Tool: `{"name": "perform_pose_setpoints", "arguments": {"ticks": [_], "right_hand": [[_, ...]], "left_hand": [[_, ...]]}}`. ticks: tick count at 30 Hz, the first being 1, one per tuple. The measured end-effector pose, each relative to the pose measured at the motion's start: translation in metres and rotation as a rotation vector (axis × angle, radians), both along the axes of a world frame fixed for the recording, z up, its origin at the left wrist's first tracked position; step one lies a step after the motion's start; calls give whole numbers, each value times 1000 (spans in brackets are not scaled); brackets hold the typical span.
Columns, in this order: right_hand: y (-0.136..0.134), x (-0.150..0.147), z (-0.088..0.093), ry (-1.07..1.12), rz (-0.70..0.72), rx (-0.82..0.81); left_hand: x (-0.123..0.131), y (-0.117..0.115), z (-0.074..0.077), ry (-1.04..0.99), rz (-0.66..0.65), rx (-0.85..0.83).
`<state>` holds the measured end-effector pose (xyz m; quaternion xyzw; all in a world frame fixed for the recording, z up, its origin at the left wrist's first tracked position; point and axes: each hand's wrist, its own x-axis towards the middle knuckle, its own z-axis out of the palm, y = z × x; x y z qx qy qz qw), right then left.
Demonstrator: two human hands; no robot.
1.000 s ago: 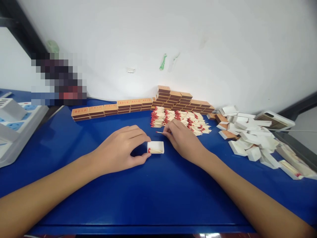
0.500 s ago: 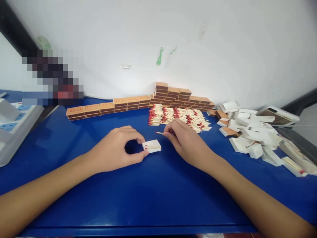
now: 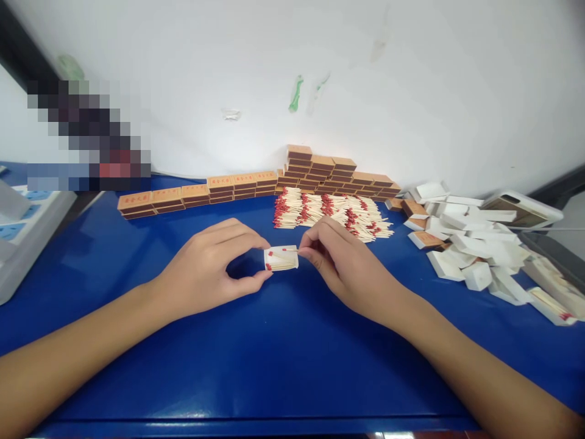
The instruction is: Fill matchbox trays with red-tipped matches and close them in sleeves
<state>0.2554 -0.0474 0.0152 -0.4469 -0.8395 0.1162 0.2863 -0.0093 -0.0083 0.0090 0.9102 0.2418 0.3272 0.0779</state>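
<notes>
So, here's the left hand [image 3: 219, 262], curled in a wide C, thumb and fingertips gripping the left end of a small white tray [image 3: 283, 256], which sits front and centre above the blue table [image 3: 283, 366]. Across from it comes the right hand [image 3: 340, 262], thumb and finger pinched tight on the plain end of 1 match [image 3: 290, 250]! Its red head points left, out over the tray's far side; whether it touches the cardboard, I cannot tell. Inside, several matchsticks [image 3: 284, 266] lie along the near wall, heads to the left, and more red shows near the far left corner.

Just beyond the hands spreads a thick heap of loose matches [image 3: 329, 213], red tips in bands among pale sticks. Behind that, against the white wall [image 3: 205, 73], rise stacked matchboxes [image 3: 320, 167], stepped up to a peak, with a lower row of boxes [image 3: 167, 198] running off to the left.

Over on the right, well apart from both hands, there's a jumble of white trays [image 3: 470, 231], tipped every which way, and a tray of matches [image 3: 551, 305] near its close end. Far left, a power strip [image 3: 41, 219] edges into view.
</notes>
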Motion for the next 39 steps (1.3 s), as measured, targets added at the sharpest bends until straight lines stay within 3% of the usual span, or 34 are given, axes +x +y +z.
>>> {"name": "perform_pose_setpoints", "arguments": {"ticks": [11, 18, 23, 31, 35, 39], "right_hand": [[-11, -9, -2, 94, 92, -59], [-12, -11, -1, 58, 90, -155], [-9, -9, -3, 35, 73, -20], [-2, -10, -13, -196, -32, 189], [-1, -11, -15, -253, 28, 214], [1, -4, -11, -141, 47, 118]], "left_hand": [[0, 2, 0, -14, -18, 116], [0, 2, -1, -11, -17, 75], [1, 3, -3, -10, -27, 39], [1, 0, -4, -18, -58, -64], [2, -1, -4, -9, -61, -84], [2, 0, -3, 36, -49, -118]]}}
